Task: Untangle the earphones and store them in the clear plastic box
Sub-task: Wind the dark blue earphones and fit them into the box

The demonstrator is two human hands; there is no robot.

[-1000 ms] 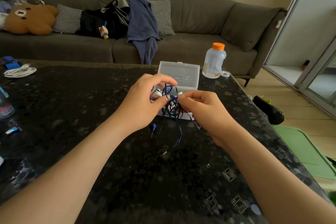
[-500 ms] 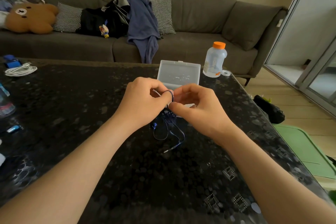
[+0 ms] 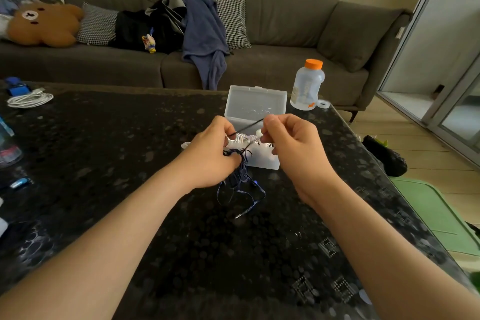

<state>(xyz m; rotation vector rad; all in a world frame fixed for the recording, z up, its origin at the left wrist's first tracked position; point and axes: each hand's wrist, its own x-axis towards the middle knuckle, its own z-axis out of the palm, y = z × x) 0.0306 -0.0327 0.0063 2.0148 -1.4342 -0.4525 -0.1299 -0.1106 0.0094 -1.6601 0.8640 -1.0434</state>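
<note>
A tangle of dark blue earphones (image 3: 240, 184) hangs from my left hand (image 3: 210, 156) down to the black table, its jack plug lying on the surface. My left hand grips the knotted bundle. My right hand (image 3: 288, 140) pinches one strand of the cord and holds it taut toward the left hand. Just behind both hands stands the clear plastic box (image 3: 255, 105), its lid open and upright. White earphones (image 3: 242, 139) lie inside the box, partly hidden by my fingers.
A plastic bottle (image 3: 307, 84) with an orange cap stands right of the box near the table's far edge. A coiled white cable (image 3: 30, 99) lies far left. A grey sofa (image 3: 285, 34) with cushions and clothes runs behind. Shoes and a green mat sit on the floor, right.
My hands have drawn apart. The right hand has pulled one strand out sideways and taut, while the left keeps the bundle. The box's inside with the white earphones shows between them.
</note>
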